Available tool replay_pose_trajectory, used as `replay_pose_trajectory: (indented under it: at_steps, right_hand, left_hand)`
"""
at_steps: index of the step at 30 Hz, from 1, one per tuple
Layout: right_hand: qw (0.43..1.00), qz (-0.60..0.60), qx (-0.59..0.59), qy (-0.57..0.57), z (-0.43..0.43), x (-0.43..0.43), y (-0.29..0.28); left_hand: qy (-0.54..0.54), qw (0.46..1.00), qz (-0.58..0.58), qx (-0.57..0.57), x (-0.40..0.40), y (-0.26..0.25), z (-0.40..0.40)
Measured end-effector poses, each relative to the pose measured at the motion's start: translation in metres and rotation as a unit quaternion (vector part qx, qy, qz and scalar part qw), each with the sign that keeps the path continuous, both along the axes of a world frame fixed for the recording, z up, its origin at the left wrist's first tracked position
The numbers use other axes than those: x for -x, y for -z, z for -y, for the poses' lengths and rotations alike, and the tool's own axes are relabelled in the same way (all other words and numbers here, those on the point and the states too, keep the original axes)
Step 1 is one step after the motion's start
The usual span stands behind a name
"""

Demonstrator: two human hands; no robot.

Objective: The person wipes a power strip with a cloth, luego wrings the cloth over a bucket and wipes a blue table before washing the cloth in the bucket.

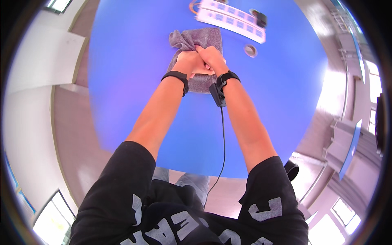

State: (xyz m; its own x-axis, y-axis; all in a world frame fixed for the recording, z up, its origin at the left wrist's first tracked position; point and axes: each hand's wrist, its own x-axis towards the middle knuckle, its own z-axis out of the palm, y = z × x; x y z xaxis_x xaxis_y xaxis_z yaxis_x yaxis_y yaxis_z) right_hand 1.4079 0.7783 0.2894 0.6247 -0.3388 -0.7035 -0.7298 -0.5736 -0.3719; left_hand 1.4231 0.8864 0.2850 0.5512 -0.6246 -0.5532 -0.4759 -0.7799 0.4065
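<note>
A grey towel point(203, 36) lies rumpled on the blue tabletop point(196, 131), its upper left part bunched into folds. Over its middle, my left hand point(191, 61) and my right hand point(212, 58) meet and touch, both with bent fingers. The fingertips are largely hidden, so whether either hand grips the cloth does not show. A small pale patch shows beneath the hands; I cannot tell what it is. Each wrist wears a black band, and a black device point(218, 95) with a cable hangs at the right one.
Beyond the towel, to the right, lie white multi-socket power strips point(231, 23) with a black plug or adapter point(261, 20) at their end. A roll of tape point(250, 50) sits below them. The device's thin black cable point(224, 137) runs down over the table's near edge.
</note>
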Motion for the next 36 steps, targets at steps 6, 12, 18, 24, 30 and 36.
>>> replay_pose_trajectory:
  at_steps: [6,12,18,24,30,36]
  right_hand:
    - [0.994,-0.003,0.012,0.106,0.105,0.070,0.010]
    - [0.976,0.010,0.025,0.215,0.205,0.159,0.029]
    - [0.956,0.042,0.048,0.287,0.292,0.260,0.045]
    - [0.914,0.078,0.054,0.394,0.339,0.343,0.063]
    - [0.910,0.078,0.073,0.401,0.360,0.372,0.073]
    - [0.903,0.091,0.129,0.399,0.394,0.413,0.102]
  left_hand:
    - [0.112,0.993,0.009,-0.030,0.050,0.004,0.112]
    - [0.200,0.977,0.058,0.051,0.123,0.013,0.210]
    - [0.245,0.961,0.068,0.112,0.207,0.021,0.295]
    - [0.303,0.941,0.069,0.134,0.271,0.041,0.352]
    - [0.324,0.931,0.049,0.158,0.294,0.051,0.374]
    - [0.347,0.917,0.037,0.191,0.317,0.060,0.390]
